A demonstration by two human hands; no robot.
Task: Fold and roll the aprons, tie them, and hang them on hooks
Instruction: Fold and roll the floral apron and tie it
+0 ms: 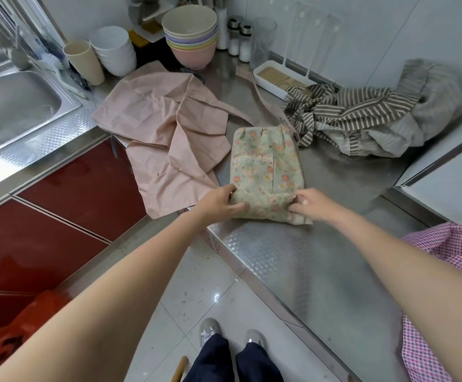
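Observation:
A green floral apron (265, 166) lies folded into a narrow rectangle on the steel counter (334, 183). Its near end is turned over into the start of a roll. My left hand (221, 202) grips the left side of that rolled end, fingers curled over the cloth. My right hand (311, 204) pinches the right side of the same end. A pink apron (163, 119) lies spread and crumpled to the left, partly hanging over the counter edge. A striped brown apron (362, 117) is heaped at the back right. A pink checked apron (450, 244) hangs at the far right.
A sink (12, 103) sits at the left. Stacked bowls (190, 37), white bowls (114, 49), a cup (85, 62), shakers (239, 41) and a white tray (276, 78) line the back. Red cabinet doors (59, 205) lie below. My shoes (210, 329) stand on the tiled floor.

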